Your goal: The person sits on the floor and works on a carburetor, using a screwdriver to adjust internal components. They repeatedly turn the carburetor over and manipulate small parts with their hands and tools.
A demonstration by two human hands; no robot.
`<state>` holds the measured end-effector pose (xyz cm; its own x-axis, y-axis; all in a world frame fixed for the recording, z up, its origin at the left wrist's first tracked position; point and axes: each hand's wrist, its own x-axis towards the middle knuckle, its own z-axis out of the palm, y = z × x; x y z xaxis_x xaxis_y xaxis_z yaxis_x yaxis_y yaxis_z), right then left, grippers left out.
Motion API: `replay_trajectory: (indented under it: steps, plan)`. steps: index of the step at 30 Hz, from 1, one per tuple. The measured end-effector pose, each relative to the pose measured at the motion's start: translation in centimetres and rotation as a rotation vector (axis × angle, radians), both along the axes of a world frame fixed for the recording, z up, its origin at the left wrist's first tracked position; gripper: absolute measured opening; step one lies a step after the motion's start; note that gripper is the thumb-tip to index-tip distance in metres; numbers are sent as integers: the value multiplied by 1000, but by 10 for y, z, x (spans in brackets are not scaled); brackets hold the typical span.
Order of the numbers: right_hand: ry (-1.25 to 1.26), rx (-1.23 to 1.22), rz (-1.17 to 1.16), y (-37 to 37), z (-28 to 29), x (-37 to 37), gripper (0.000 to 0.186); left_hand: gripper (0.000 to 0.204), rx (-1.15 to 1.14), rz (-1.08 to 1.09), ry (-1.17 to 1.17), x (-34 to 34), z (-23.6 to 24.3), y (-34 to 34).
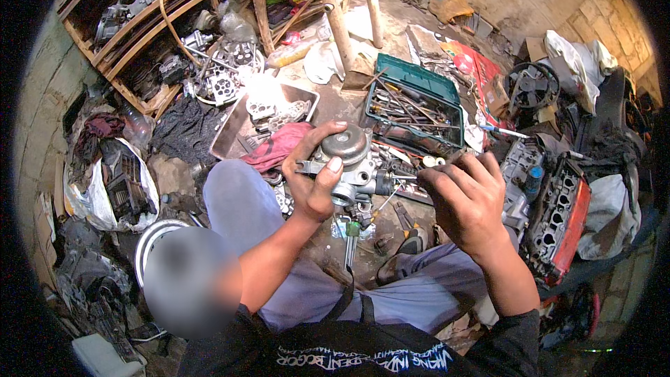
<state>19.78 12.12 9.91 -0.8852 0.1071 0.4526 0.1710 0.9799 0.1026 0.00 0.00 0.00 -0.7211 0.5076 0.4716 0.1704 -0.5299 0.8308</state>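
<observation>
My left hand (311, 180) is wrapped round a grey metal carburetor (357, 167) with a dull domed cap on top, held up above my lap. The thumb presses beside the dome. To its right, my right hand (469, 195) is closed with bent fingers on a thin metal-shafted tool (405, 177). The shaft points left at the dark round end of the carburetor; whether the tip touches cannot be made out. Its handle is hidden in my fingers. Below the carburetor, a green-and-silver tool (352, 232) and a pair of pliers (405, 218) lie on the floor.
Ahead on the right stands an open green toolbox (419, 106) full of tools. A tray (225, 128) of metal parts and a red cloth (279, 146) lie ahead left. An engine head with a red side (558, 220) is at right. Wooden shelves (132, 38) hold parts far left.
</observation>
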Motion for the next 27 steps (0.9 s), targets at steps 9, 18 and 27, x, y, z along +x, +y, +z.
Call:
replay_trajectory:
  steps: [9, 18, 27]
  plan:
    - [-31, 173, 33, 3, 5, -4, 23, 51, -4, 19, 55, 4, 0, -1]
    - [-50, 14, 88, 12, -8, -7, 24, 49, -30, 29, 84, 4, -1, -1]
    - [-75, -124, 63, 19, -20, -5, 23, 48, -44, 33, 91, 3, 3, 0]
